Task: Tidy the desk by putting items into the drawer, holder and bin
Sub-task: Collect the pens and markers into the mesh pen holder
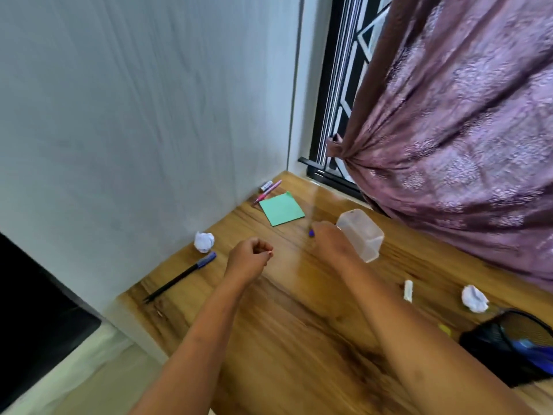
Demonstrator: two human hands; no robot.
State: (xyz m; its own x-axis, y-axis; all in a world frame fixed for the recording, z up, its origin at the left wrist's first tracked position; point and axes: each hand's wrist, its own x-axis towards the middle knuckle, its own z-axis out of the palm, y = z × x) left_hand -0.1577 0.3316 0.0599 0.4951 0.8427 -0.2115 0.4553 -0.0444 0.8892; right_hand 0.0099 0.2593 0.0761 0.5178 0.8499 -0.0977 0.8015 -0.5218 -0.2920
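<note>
My right hand (329, 242) is closed around a thin pen with a blue end (311, 233); its shaft is motion-blurred and points toward the wall. Just right of that hand a clear plastic holder (363, 235) lies tilted on the wooden desk (299, 310). My left hand (250, 258) hovers as a fist over the desk, with a tiny pale speck at its fingertips that I cannot identify. A black pen with a blue cap (182, 277) lies at the left edge. Two crumpled paper balls (204, 241) (474, 298) sit on the desk. A black mesh bin (514, 345) stands at the right.
In the far corner lie a green sticky pad (281, 210), a pink pen (267, 191) and a small white marker (267, 185). A white stick (408, 290) and a yellow bit (445, 329) lie near the bin. A purple curtain (463, 145) hangs over the desk's right side.
</note>
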